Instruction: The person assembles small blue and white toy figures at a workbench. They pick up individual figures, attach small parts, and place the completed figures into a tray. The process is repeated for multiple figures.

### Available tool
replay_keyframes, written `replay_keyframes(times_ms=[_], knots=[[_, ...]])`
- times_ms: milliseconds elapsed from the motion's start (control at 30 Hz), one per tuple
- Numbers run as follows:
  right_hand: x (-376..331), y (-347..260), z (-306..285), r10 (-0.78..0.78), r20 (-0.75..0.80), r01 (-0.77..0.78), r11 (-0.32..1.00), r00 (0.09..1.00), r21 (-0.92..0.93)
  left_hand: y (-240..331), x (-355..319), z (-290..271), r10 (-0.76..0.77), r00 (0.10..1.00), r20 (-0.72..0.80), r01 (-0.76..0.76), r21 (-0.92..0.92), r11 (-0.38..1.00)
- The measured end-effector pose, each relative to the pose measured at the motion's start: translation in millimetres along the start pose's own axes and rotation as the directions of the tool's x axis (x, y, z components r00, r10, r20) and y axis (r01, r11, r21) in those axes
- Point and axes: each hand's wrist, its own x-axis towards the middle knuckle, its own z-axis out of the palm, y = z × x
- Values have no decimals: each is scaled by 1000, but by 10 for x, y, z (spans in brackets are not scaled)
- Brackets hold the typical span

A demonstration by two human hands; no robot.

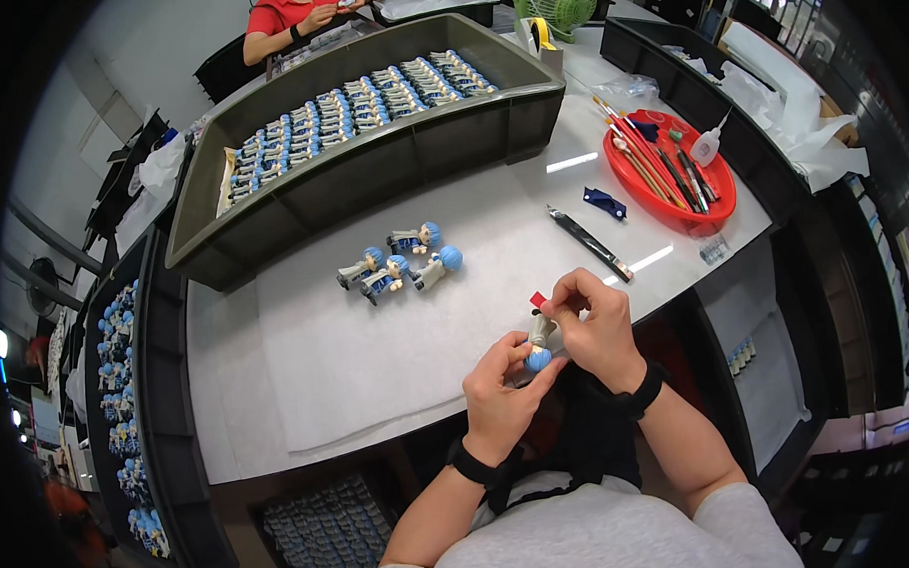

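My left hand point(498, 395) is closed around the blue-haired head end of a small figurine point(540, 331), which has a pale grey body. The figurine points away from me, just over the table's near edge. My right hand point(598, 327) pinches at its far end, where a small flat red piece point(537, 299) sticks out beside the thumb and fingertips. Whether that red piece is pressed on the figurine or only held next to it, I cannot tell. Several similar blue-haired figurines point(384, 278) lie in a loose group on the white table point(318, 389), left of my hands.
A large dark bin point(370, 152) with rows of figurines stands behind. To the right are a black-handled knife point(588, 241), a dark blue scrap point(605, 204) and a red bowl point(724, 202) with brushes and a dropper bottle point(708, 147). Another person point(300, 14) works beyond the bin.
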Motion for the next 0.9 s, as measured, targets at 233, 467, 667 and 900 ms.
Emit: replay_keyframes(times_ms=[233, 467, 667, 900], knots=[[9, 13, -5, -52, 15, 54, 995, 999, -87, -7, 10, 6, 72, 997, 14, -72, -7, 997], [-154, -36, 69, -47, 17, 47, 999, 999, -27, -86, -24, -7, 26, 999, 19, -25, -35, 999], [-140, -33, 92, -88, 22, 89, 996, 996, -29, -60, 5, -15, 12, 1000, 11, -12, -56, 998], [-143, -14, 84, -64, -6, 64, 996, 998, -57, -41, 2, -5, -11, 1000, 10, 12, -69, 998]])
